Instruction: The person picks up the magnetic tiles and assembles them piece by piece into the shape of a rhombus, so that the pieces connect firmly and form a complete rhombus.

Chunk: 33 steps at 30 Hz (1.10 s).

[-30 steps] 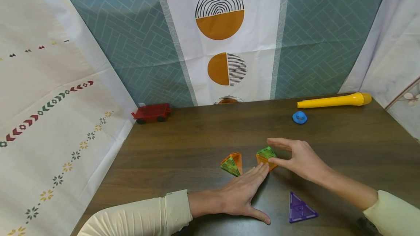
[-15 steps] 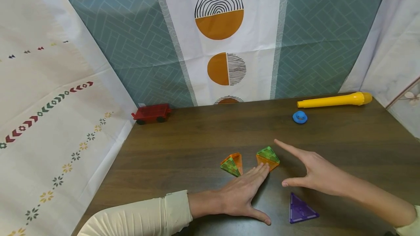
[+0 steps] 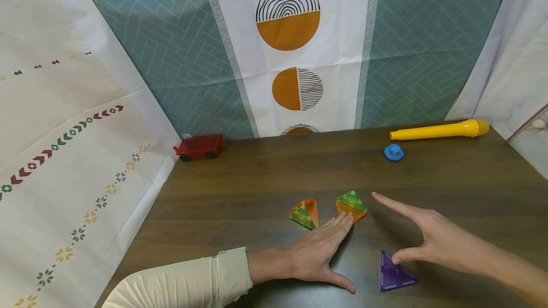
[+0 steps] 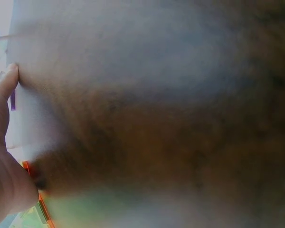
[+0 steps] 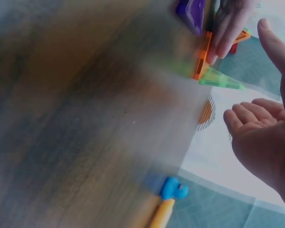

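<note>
In the head view my left hand (image 3: 318,253) lies with fingers straight, the fingertips on the orange part of a green-and-orange magnetic tile shape (image 3: 352,203). A second green-and-orange tile shape (image 3: 306,214) sits just left of those fingers. My right hand (image 3: 436,239) is spread with nothing in its grasp, thumb and forefinger wide apart. Its thumb overlaps the top of a purple triangular magnetic tile (image 3: 395,274) in this view. The right wrist view shows the orange tile (image 5: 203,57) standing up from the table, a green tile (image 5: 218,78) beside it, left fingers against it.
A blue rubber duck (image 3: 393,152) and a yellow toy microphone (image 3: 441,131) lie at the back right of the brown table (image 3: 239,179). At the back left stands a red toy wagon (image 3: 199,147). Cloth (image 3: 180,61) hangs behind and at both sides.
My right hand has let go of the right-hand tile shape and drawn back to the right, toward the purple tile. My left hand stays in place on the shape.
</note>
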Available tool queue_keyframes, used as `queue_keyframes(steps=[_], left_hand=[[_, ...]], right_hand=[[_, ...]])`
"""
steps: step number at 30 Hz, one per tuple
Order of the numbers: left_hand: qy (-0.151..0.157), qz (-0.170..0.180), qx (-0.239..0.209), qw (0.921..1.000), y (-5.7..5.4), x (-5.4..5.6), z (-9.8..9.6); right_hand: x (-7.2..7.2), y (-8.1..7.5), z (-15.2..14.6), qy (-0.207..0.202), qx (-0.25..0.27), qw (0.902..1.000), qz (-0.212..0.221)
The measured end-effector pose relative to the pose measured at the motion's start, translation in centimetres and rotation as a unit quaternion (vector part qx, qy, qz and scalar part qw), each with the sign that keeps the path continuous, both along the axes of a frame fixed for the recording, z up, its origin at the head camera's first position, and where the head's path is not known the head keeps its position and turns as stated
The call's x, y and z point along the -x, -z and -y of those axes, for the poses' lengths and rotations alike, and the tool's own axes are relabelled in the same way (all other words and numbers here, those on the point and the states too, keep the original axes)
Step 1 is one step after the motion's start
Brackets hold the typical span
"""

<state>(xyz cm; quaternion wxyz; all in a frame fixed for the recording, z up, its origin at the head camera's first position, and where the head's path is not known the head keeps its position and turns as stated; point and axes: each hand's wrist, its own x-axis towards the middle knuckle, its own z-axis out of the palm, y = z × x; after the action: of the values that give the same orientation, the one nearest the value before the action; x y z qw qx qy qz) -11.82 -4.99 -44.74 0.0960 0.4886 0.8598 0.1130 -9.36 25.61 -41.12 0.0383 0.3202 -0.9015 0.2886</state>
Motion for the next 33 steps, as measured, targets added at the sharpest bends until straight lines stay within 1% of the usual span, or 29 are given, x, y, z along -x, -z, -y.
queue_keyframes(steps=[3,6,11,14,15,19,23,25,30,33], left_hand=[[-0.001,0.0,0.002,1.0,0.0,0.0,0.0],[-0.002,-0.002,0.005,1.0,0.0,0.0,0.0],[-0.002,-0.002,0.007,1.0,0.0,0.0,0.0],[-0.002,0.0,0.007,1.0,0.0,0.0,0.0],[-0.002,0.001,0.007,1.0,0.0,0.0,0.0],[-0.004,0.004,0.007,1.0,-0.1,0.0,-0.1],[-0.005,0.005,0.007,1.0,-0.1,-0.1,-0.1],[-0.006,0.003,0.007,1.0,-0.1,-0.1,-0.1],[-0.007,0.0,0.01,0.9999,-0.1,-0.1,-0.1],[-0.006,0.0,0.01,0.9999,-0.1,-0.1,-0.1]], right_hand=[[-0.1,0.5,-0.4,-0.02,0.012,0.9997,0.004],[-0.2,1.2,-0.8,-0.062,0.035,0.9971,0.029],[-0.1,2.4,-0.8,-0.135,0.07,0.9853,0.079],[0.0,3.0,-0.7,-0.158,0.086,0.9779,0.107],[0.0,3.2,-0.6,-0.163,0.088,0.9765,0.11],[0.0,3.8,-0.6,-0.167,0.088,0.9747,0.12],[0.0,4.0,-0.7,-0.163,0.077,0.9761,0.121],[0.1,3.9,-0.7,-0.161,0.063,0.9778,0.119],[0.1,3.7,-0.4,-0.151,0.017,0.9836,0.097],[0.0,3.7,-0.3,-0.146,0.006,0.9851,0.091]])
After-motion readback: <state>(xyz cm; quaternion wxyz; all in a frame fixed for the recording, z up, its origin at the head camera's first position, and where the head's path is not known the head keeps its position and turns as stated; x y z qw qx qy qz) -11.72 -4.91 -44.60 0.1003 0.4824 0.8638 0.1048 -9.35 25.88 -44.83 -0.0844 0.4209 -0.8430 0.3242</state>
